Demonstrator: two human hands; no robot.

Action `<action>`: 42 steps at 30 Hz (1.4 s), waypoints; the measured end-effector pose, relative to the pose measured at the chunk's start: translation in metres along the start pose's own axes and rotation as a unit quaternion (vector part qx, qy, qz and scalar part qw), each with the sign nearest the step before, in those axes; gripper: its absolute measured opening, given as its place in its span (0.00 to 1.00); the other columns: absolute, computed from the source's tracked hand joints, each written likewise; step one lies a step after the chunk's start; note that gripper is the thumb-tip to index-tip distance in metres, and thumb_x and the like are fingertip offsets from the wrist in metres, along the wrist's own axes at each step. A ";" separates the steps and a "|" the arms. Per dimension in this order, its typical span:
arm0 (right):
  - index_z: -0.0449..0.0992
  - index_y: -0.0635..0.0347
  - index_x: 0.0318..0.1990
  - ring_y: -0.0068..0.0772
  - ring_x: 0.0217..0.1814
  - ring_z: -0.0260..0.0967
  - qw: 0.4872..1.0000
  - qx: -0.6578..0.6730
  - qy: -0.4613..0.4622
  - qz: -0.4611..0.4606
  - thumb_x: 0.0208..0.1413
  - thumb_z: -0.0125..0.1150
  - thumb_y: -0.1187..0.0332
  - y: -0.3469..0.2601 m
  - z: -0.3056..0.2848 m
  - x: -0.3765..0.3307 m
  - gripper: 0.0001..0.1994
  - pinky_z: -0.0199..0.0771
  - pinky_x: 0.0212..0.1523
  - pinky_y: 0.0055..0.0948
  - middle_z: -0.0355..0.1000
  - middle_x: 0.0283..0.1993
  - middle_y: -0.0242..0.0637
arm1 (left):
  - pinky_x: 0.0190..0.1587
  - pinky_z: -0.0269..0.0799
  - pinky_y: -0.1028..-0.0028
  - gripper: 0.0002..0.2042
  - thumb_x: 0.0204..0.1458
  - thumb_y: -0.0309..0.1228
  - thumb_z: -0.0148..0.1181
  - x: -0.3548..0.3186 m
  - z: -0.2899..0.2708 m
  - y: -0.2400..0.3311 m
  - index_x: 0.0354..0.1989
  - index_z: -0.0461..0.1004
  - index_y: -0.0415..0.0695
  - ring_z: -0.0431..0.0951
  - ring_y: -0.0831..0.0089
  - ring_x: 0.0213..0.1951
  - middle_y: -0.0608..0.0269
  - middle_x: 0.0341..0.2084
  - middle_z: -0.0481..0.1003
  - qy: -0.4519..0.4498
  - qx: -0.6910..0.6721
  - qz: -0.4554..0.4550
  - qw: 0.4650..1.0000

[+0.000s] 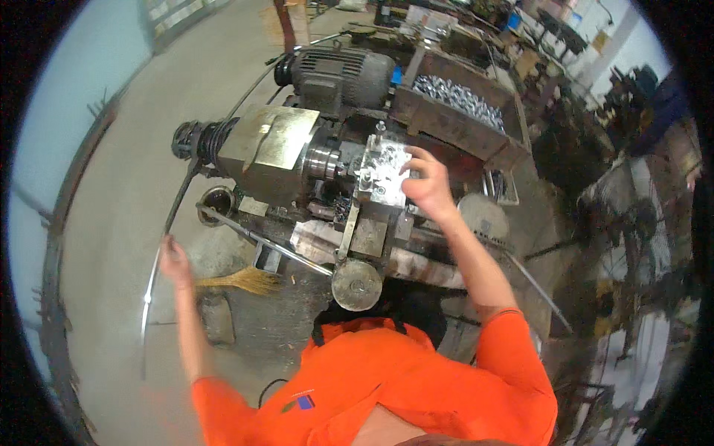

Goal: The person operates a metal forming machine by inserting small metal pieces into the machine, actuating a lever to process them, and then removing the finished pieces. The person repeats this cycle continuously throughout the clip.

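Out to the left, my left hand (pixel 175 264) is slightly blurred, its fingers closed around a long thin metal rod (pixel 152 286). The rod runs from beside the lathe's headstock (pixel 256 152) down past my hand. My right hand (pixel 429 182) is over the machine, fingers bent and apart at the right edge of a bright metal tool block (pixel 385 171). No object shows between them, though the fingertips are hard to separate from the shiny block. Left of the block is the round steel chuck (pixel 323 161). A round handwheel (pixel 357 285) faces me below the block.
A large electric motor (pixel 342 78) sits behind the headstock. A metal bin (pixel 461 115) of shiny parts stands at the back right. A long bar (pixel 271 245) slants across the machine's front. A straw broom (pixel 242 281) lies on the floor. Another round wheel (pixel 483 218) is at right.
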State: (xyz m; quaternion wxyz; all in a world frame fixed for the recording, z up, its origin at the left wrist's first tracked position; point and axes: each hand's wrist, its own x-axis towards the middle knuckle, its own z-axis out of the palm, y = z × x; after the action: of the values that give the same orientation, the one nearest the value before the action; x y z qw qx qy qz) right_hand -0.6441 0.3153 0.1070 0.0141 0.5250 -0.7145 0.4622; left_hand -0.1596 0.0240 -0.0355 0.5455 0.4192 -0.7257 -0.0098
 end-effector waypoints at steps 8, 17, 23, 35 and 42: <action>0.77 0.61 0.25 0.40 0.42 0.72 0.956 -0.131 0.080 0.251 0.30 0.58 0.73 0.066 -0.143 -0.146 0.09 0.71 0.41 0.30 0.72 0.46 0.43 | 0.40 0.72 0.64 0.19 0.40 0.38 0.61 -0.134 0.113 0.029 0.42 0.72 0.45 0.76 0.59 0.41 0.52 0.36 0.76 -0.613 0.275 0.015 0.741; 0.73 0.53 0.48 0.46 0.49 0.67 0.736 -0.459 -0.019 0.497 0.32 0.61 0.66 0.175 -0.273 -0.309 0.26 0.68 0.49 0.36 0.70 0.47 0.45 | 0.39 0.72 0.65 0.14 0.44 0.39 0.60 -0.085 0.107 0.035 0.38 0.75 0.47 0.77 0.63 0.38 0.58 0.34 0.77 -0.594 0.314 0.036 0.740; 0.76 0.57 0.36 0.49 0.42 0.70 0.662 -0.517 -0.042 0.541 0.38 0.52 0.64 0.179 -0.277 -0.377 0.15 0.70 0.42 0.43 0.73 0.37 0.48 | 0.19 0.70 0.77 0.26 0.52 0.45 0.53 -0.033 0.063 0.039 0.44 0.68 0.29 0.73 0.70 0.15 0.48 0.24 0.75 -0.357 -0.150 -0.360 0.849; 0.70 0.65 0.25 0.57 0.26 0.66 0.795 -0.299 0.029 0.527 0.33 0.54 0.61 0.050 -0.148 -0.439 0.15 0.66 0.29 0.43 0.67 0.21 0.53 | 0.16 0.74 0.68 0.18 0.48 0.39 0.55 -0.031 0.091 0.116 0.31 0.67 0.31 0.74 0.62 0.16 0.53 0.19 0.71 -0.307 -0.237 -0.460 0.798; 0.67 0.66 0.22 0.55 0.23 0.64 0.801 -0.216 0.098 0.550 0.33 0.52 0.60 0.020 -0.126 -0.419 0.15 0.64 0.24 0.41 0.64 0.19 0.51 | 0.17 0.75 0.68 0.18 0.49 0.41 0.54 -0.036 0.094 0.113 0.29 0.67 0.33 0.74 0.64 0.16 0.55 0.17 0.70 -0.303 -0.215 -0.442 0.816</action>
State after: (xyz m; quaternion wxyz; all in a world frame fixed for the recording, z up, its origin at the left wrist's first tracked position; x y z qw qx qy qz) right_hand -0.5298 0.7095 -0.0458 -0.0592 -0.0205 -0.9595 0.2748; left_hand -0.3006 0.0783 -0.0485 0.3109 0.5427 -0.5705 -0.5323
